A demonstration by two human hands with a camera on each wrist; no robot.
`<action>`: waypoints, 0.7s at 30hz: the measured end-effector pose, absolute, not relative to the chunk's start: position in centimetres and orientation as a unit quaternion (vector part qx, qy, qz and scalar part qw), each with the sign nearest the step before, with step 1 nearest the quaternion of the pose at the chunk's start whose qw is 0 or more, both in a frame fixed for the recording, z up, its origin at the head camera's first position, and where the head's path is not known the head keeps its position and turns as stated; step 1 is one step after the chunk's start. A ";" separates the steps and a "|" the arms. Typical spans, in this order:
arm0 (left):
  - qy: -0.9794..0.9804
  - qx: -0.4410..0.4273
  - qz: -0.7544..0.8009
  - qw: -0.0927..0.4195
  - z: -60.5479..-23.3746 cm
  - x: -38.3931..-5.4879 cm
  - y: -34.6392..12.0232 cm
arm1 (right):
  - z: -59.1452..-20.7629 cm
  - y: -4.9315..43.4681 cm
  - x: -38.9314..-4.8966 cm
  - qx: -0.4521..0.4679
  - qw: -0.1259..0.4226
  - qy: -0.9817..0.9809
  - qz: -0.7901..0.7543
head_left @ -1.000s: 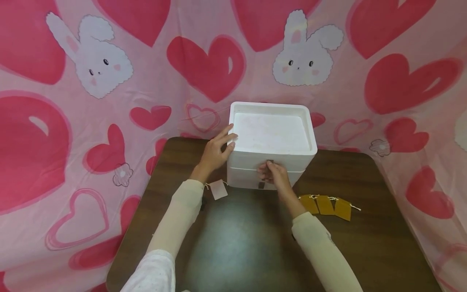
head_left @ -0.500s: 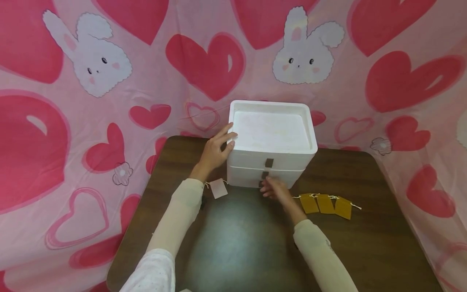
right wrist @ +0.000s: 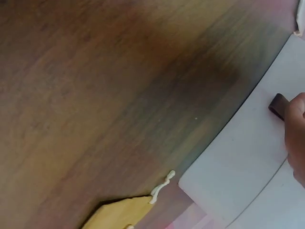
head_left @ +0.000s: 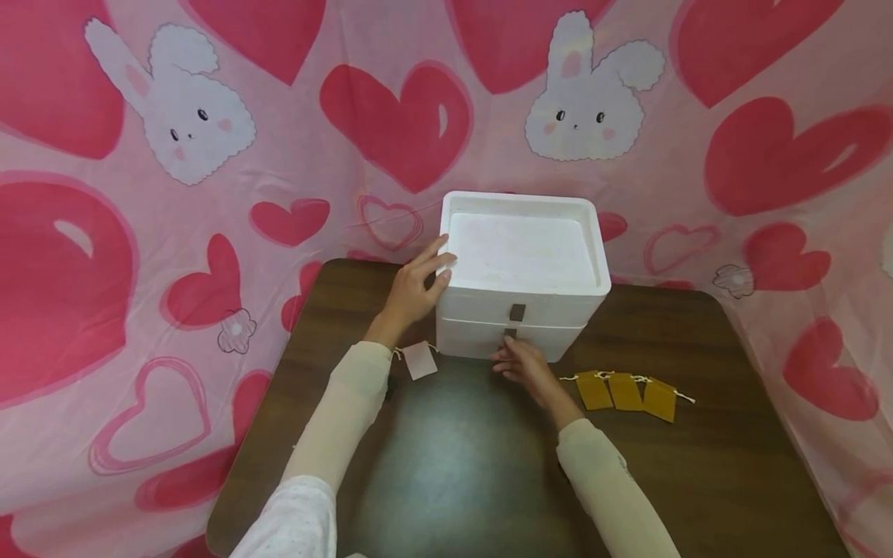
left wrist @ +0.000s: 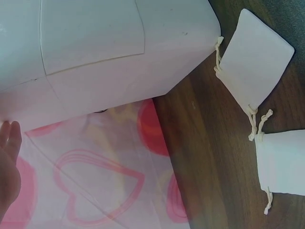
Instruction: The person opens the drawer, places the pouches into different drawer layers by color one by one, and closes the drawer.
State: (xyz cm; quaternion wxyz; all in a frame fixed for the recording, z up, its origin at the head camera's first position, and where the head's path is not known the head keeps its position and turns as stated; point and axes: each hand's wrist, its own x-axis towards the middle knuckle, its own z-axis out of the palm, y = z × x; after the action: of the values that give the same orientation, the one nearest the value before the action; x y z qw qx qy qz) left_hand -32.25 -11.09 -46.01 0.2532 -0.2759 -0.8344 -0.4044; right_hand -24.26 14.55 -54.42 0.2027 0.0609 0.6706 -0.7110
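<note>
A white two-drawer box (head_left: 522, 288) with a shallow tray top stands at the back of the table. My left hand (head_left: 412, 291) rests on its left side, fingers spread along the top rim; in the left wrist view only part of this hand (left wrist: 8, 167) shows at the edge. My right hand (head_left: 528, 368) is at the front, thumb and finger pinching the brown pull tab (right wrist: 278, 106) of the lower drawer. The upper drawer's brown tab (head_left: 517, 312) hangs free above. Both drawers sit flush in the box.
Mustard drawstring pouches (head_left: 626, 391) lie in a row on the dark wooden table (head_left: 432, 465), right of the box. On its left are a white drawstring pouch (left wrist: 257, 59) and another white pouch (left wrist: 283, 162). A pink heart-print cloth (head_left: 391, 124) hangs behind.
My right hand has let go of the upper drawer's tab and moved down to the lower drawer's tab. The left hand has stayed on the box's side.
</note>
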 end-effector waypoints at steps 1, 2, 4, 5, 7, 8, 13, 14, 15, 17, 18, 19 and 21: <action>-0.834 -0.276 -0.404 0.254 -46.0 -32.3 -11.1 | -54.4 14.6 -24.3 0.056 0.201 0.669 -0.713; -0.834 -0.276 -0.404 0.255 -46.0 -32.3 -11.1 | -54.4 14.6 -24.3 0.051 0.197 0.671 -0.713; -0.835 -0.275 -0.403 0.255 -46.0 -32.3 -11.0 | -54.5 14.5 -24.3 0.043 0.189 0.681 -0.706; -0.835 -0.275 -0.403 0.255 -46.0 -32.3 -11.0 | -54.5 14.5 -24.2 0.044 0.183 0.686 -0.703; -0.836 -0.275 -0.402 0.254 -46.0 -32.2 -11.0 | -54.6 14.4 -24.2 0.054 0.168 0.696 -0.696; -0.836 -0.275 -0.401 0.254 -46.0 -32.2 -11.0 | -54.7 14.3 -24.1 0.058 0.161 0.700 -0.693; -0.835 -0.274 -0.402 0.256 -46.0 -32.2 -10.9 | -54.1 13.7 -24.0 0.092 0.126 0.669 -0.726; -0.835 -0.273 -0.402 0.256 -46.0 -32.2 -10.9 | -53.6 13.5 -23.7 0.095 0.122 0.662 -0.734; -0.836 -0.273 -0.401 0.257 -46.0 -32.2 -10.9 | -53.1 13.3 -23.4 0.099 0.119 0.654 -0.740; -0.836 -0.272 -0.401 0.257 -46.0 -32.2 -10.9 | -52.4 13.0 -23.0 0.099 0.114 0.650 -0.745; -0.836 -0.272 -0.400 0.259 -46.0 -32.2 -10.9 | -52.4 13.0 -22.9 0.100 0.110 0.650 -0.745; -0.836 -0.272 -0.399 0.260 -46.0 -32.2 -10.9 | -52.5 12.9 -22.8 0.100 0.105 0.650 -0.746; -0.835 -0.273 -0.398 0.264 -46.0 -32.2 -10.9 | -53.3 12.9 -22.8 0.098 0.095 0.648 -0.749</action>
State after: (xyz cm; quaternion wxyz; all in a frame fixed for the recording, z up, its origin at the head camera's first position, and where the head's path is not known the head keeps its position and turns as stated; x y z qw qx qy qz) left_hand -32.21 -10.93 -45.99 0.2637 -0.2730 -0.8353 -0.3978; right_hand -22.80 12.94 -53.27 0.0950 0.0980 0.6484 -0.7490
